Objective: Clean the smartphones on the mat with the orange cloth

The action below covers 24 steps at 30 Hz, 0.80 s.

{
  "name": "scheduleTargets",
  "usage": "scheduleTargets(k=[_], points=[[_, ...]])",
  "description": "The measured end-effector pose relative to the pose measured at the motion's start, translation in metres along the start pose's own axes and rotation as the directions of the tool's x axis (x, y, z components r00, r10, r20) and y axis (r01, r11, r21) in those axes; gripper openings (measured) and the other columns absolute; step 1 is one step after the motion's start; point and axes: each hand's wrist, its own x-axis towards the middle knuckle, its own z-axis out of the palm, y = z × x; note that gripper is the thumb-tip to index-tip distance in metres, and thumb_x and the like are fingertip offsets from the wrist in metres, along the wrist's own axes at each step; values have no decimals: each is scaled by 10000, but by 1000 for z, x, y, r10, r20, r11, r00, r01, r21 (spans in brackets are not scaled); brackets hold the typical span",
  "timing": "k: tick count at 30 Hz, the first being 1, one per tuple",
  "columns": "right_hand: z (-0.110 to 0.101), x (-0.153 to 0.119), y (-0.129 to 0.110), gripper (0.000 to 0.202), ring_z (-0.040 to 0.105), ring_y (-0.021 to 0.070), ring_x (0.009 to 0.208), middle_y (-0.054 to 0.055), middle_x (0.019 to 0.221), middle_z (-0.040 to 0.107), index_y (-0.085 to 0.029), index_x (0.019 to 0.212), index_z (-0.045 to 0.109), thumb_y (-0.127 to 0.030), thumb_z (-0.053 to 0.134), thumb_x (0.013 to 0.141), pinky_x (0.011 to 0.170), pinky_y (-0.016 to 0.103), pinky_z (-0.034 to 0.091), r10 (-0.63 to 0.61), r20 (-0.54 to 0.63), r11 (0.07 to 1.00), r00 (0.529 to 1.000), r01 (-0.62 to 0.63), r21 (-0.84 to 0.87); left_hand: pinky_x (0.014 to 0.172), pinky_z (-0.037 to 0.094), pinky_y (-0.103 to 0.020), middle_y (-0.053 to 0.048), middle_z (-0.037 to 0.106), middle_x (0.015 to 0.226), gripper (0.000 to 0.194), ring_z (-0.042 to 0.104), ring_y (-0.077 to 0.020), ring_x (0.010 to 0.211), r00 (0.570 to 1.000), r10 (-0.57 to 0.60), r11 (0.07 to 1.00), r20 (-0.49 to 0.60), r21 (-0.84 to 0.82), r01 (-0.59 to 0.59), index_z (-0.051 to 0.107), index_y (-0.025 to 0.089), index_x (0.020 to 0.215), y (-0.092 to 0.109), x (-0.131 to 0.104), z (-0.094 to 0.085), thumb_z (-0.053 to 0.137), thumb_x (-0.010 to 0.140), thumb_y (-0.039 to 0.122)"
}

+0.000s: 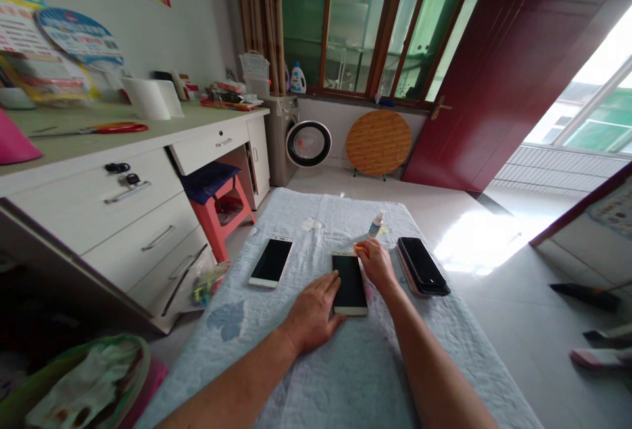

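A white-framed smartphone (349, 291) with a dark screen lies flat on the cloth-covered table. My left hand (313, 310) steadies it, fingers along its left edge and thumb by its lower edge. At the phone's upper right corner, my right hand (376, 263) is closed on a small orange cloth (356, 249), mostly hidden by the fingers. Just beyond that hand stands a small white spray bottle (376, 224) with a blue label. To the left lies another white smartphone (271, 262), screen up. On the right, a black smartphone (422, 263) rests on a pinkish one.
A pale blue quilted cloth (316, 212) covers the table. Along the left stands a white desk (148, 218) with scissors (116, 128) and a paper roll (148, 99) on top. A red stool (222, 208), a waste bin (143, 376) and an open-doored washing machine (279, 146) stand around.
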Motion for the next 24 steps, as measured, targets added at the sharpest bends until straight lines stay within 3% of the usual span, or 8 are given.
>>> scheduleTargets(k=[8, 15, 20, 24], points=[[2, -7, -24, 211, 553, 167, 860, 64, 877, 617, -171, 877, 706, -153, 503, 822, 803, 246, 380, 32, 148, 994, 989, -15, -112, 1115, 307, -385, -141, 418, 1420, 662, 409, -274, 1300, 999, -43, 999, 6, -11, 43, 413, 135, 1372, 2, -2, -3, 611, 790, 384], [-18, -44, -46, 217, 556, 143, 825, 46, 877, 606, -176, 845, 696, -101, 500, 787, 776, 231, 389, -102, 298, 995, 949, 98, 25, 1088, 339, -410, -118, 456, 1363, 628, 437, -271, 1265, 998, -51, 998, -25, -42, 50, 399, 181, 1331, 1, -4, 0, 636, 771, 338], [-36, -63, -44, 234, 545, 111, 734, 17, 795, 586, -185, 799, 697, -73, 493, 768, 685, 203, 379, -200, 404, 978, 893, 154, 143, 1086, 346, -422, -128, 474, 1356, 553, 441, -271, 1268, 999, -14, 1000, -45, -15, 14, 440, 179, 1284, -1, -3, 4, 625, 784, 327], [-34, -50, -32, 227, 561, 117, 759, 24, 824, 611, -183, 842, 701, -96, 502, 777, 708, 207, 385, -185, 368, 981, 911, 149, 123, 1094, 335, -428, -137, 469, 1378, 553, 433, -274, 1279, 999, -16, 1000, -30, 13, 16, 449, 160, 1306, 0, -1, 2, 602, 801, 322]])
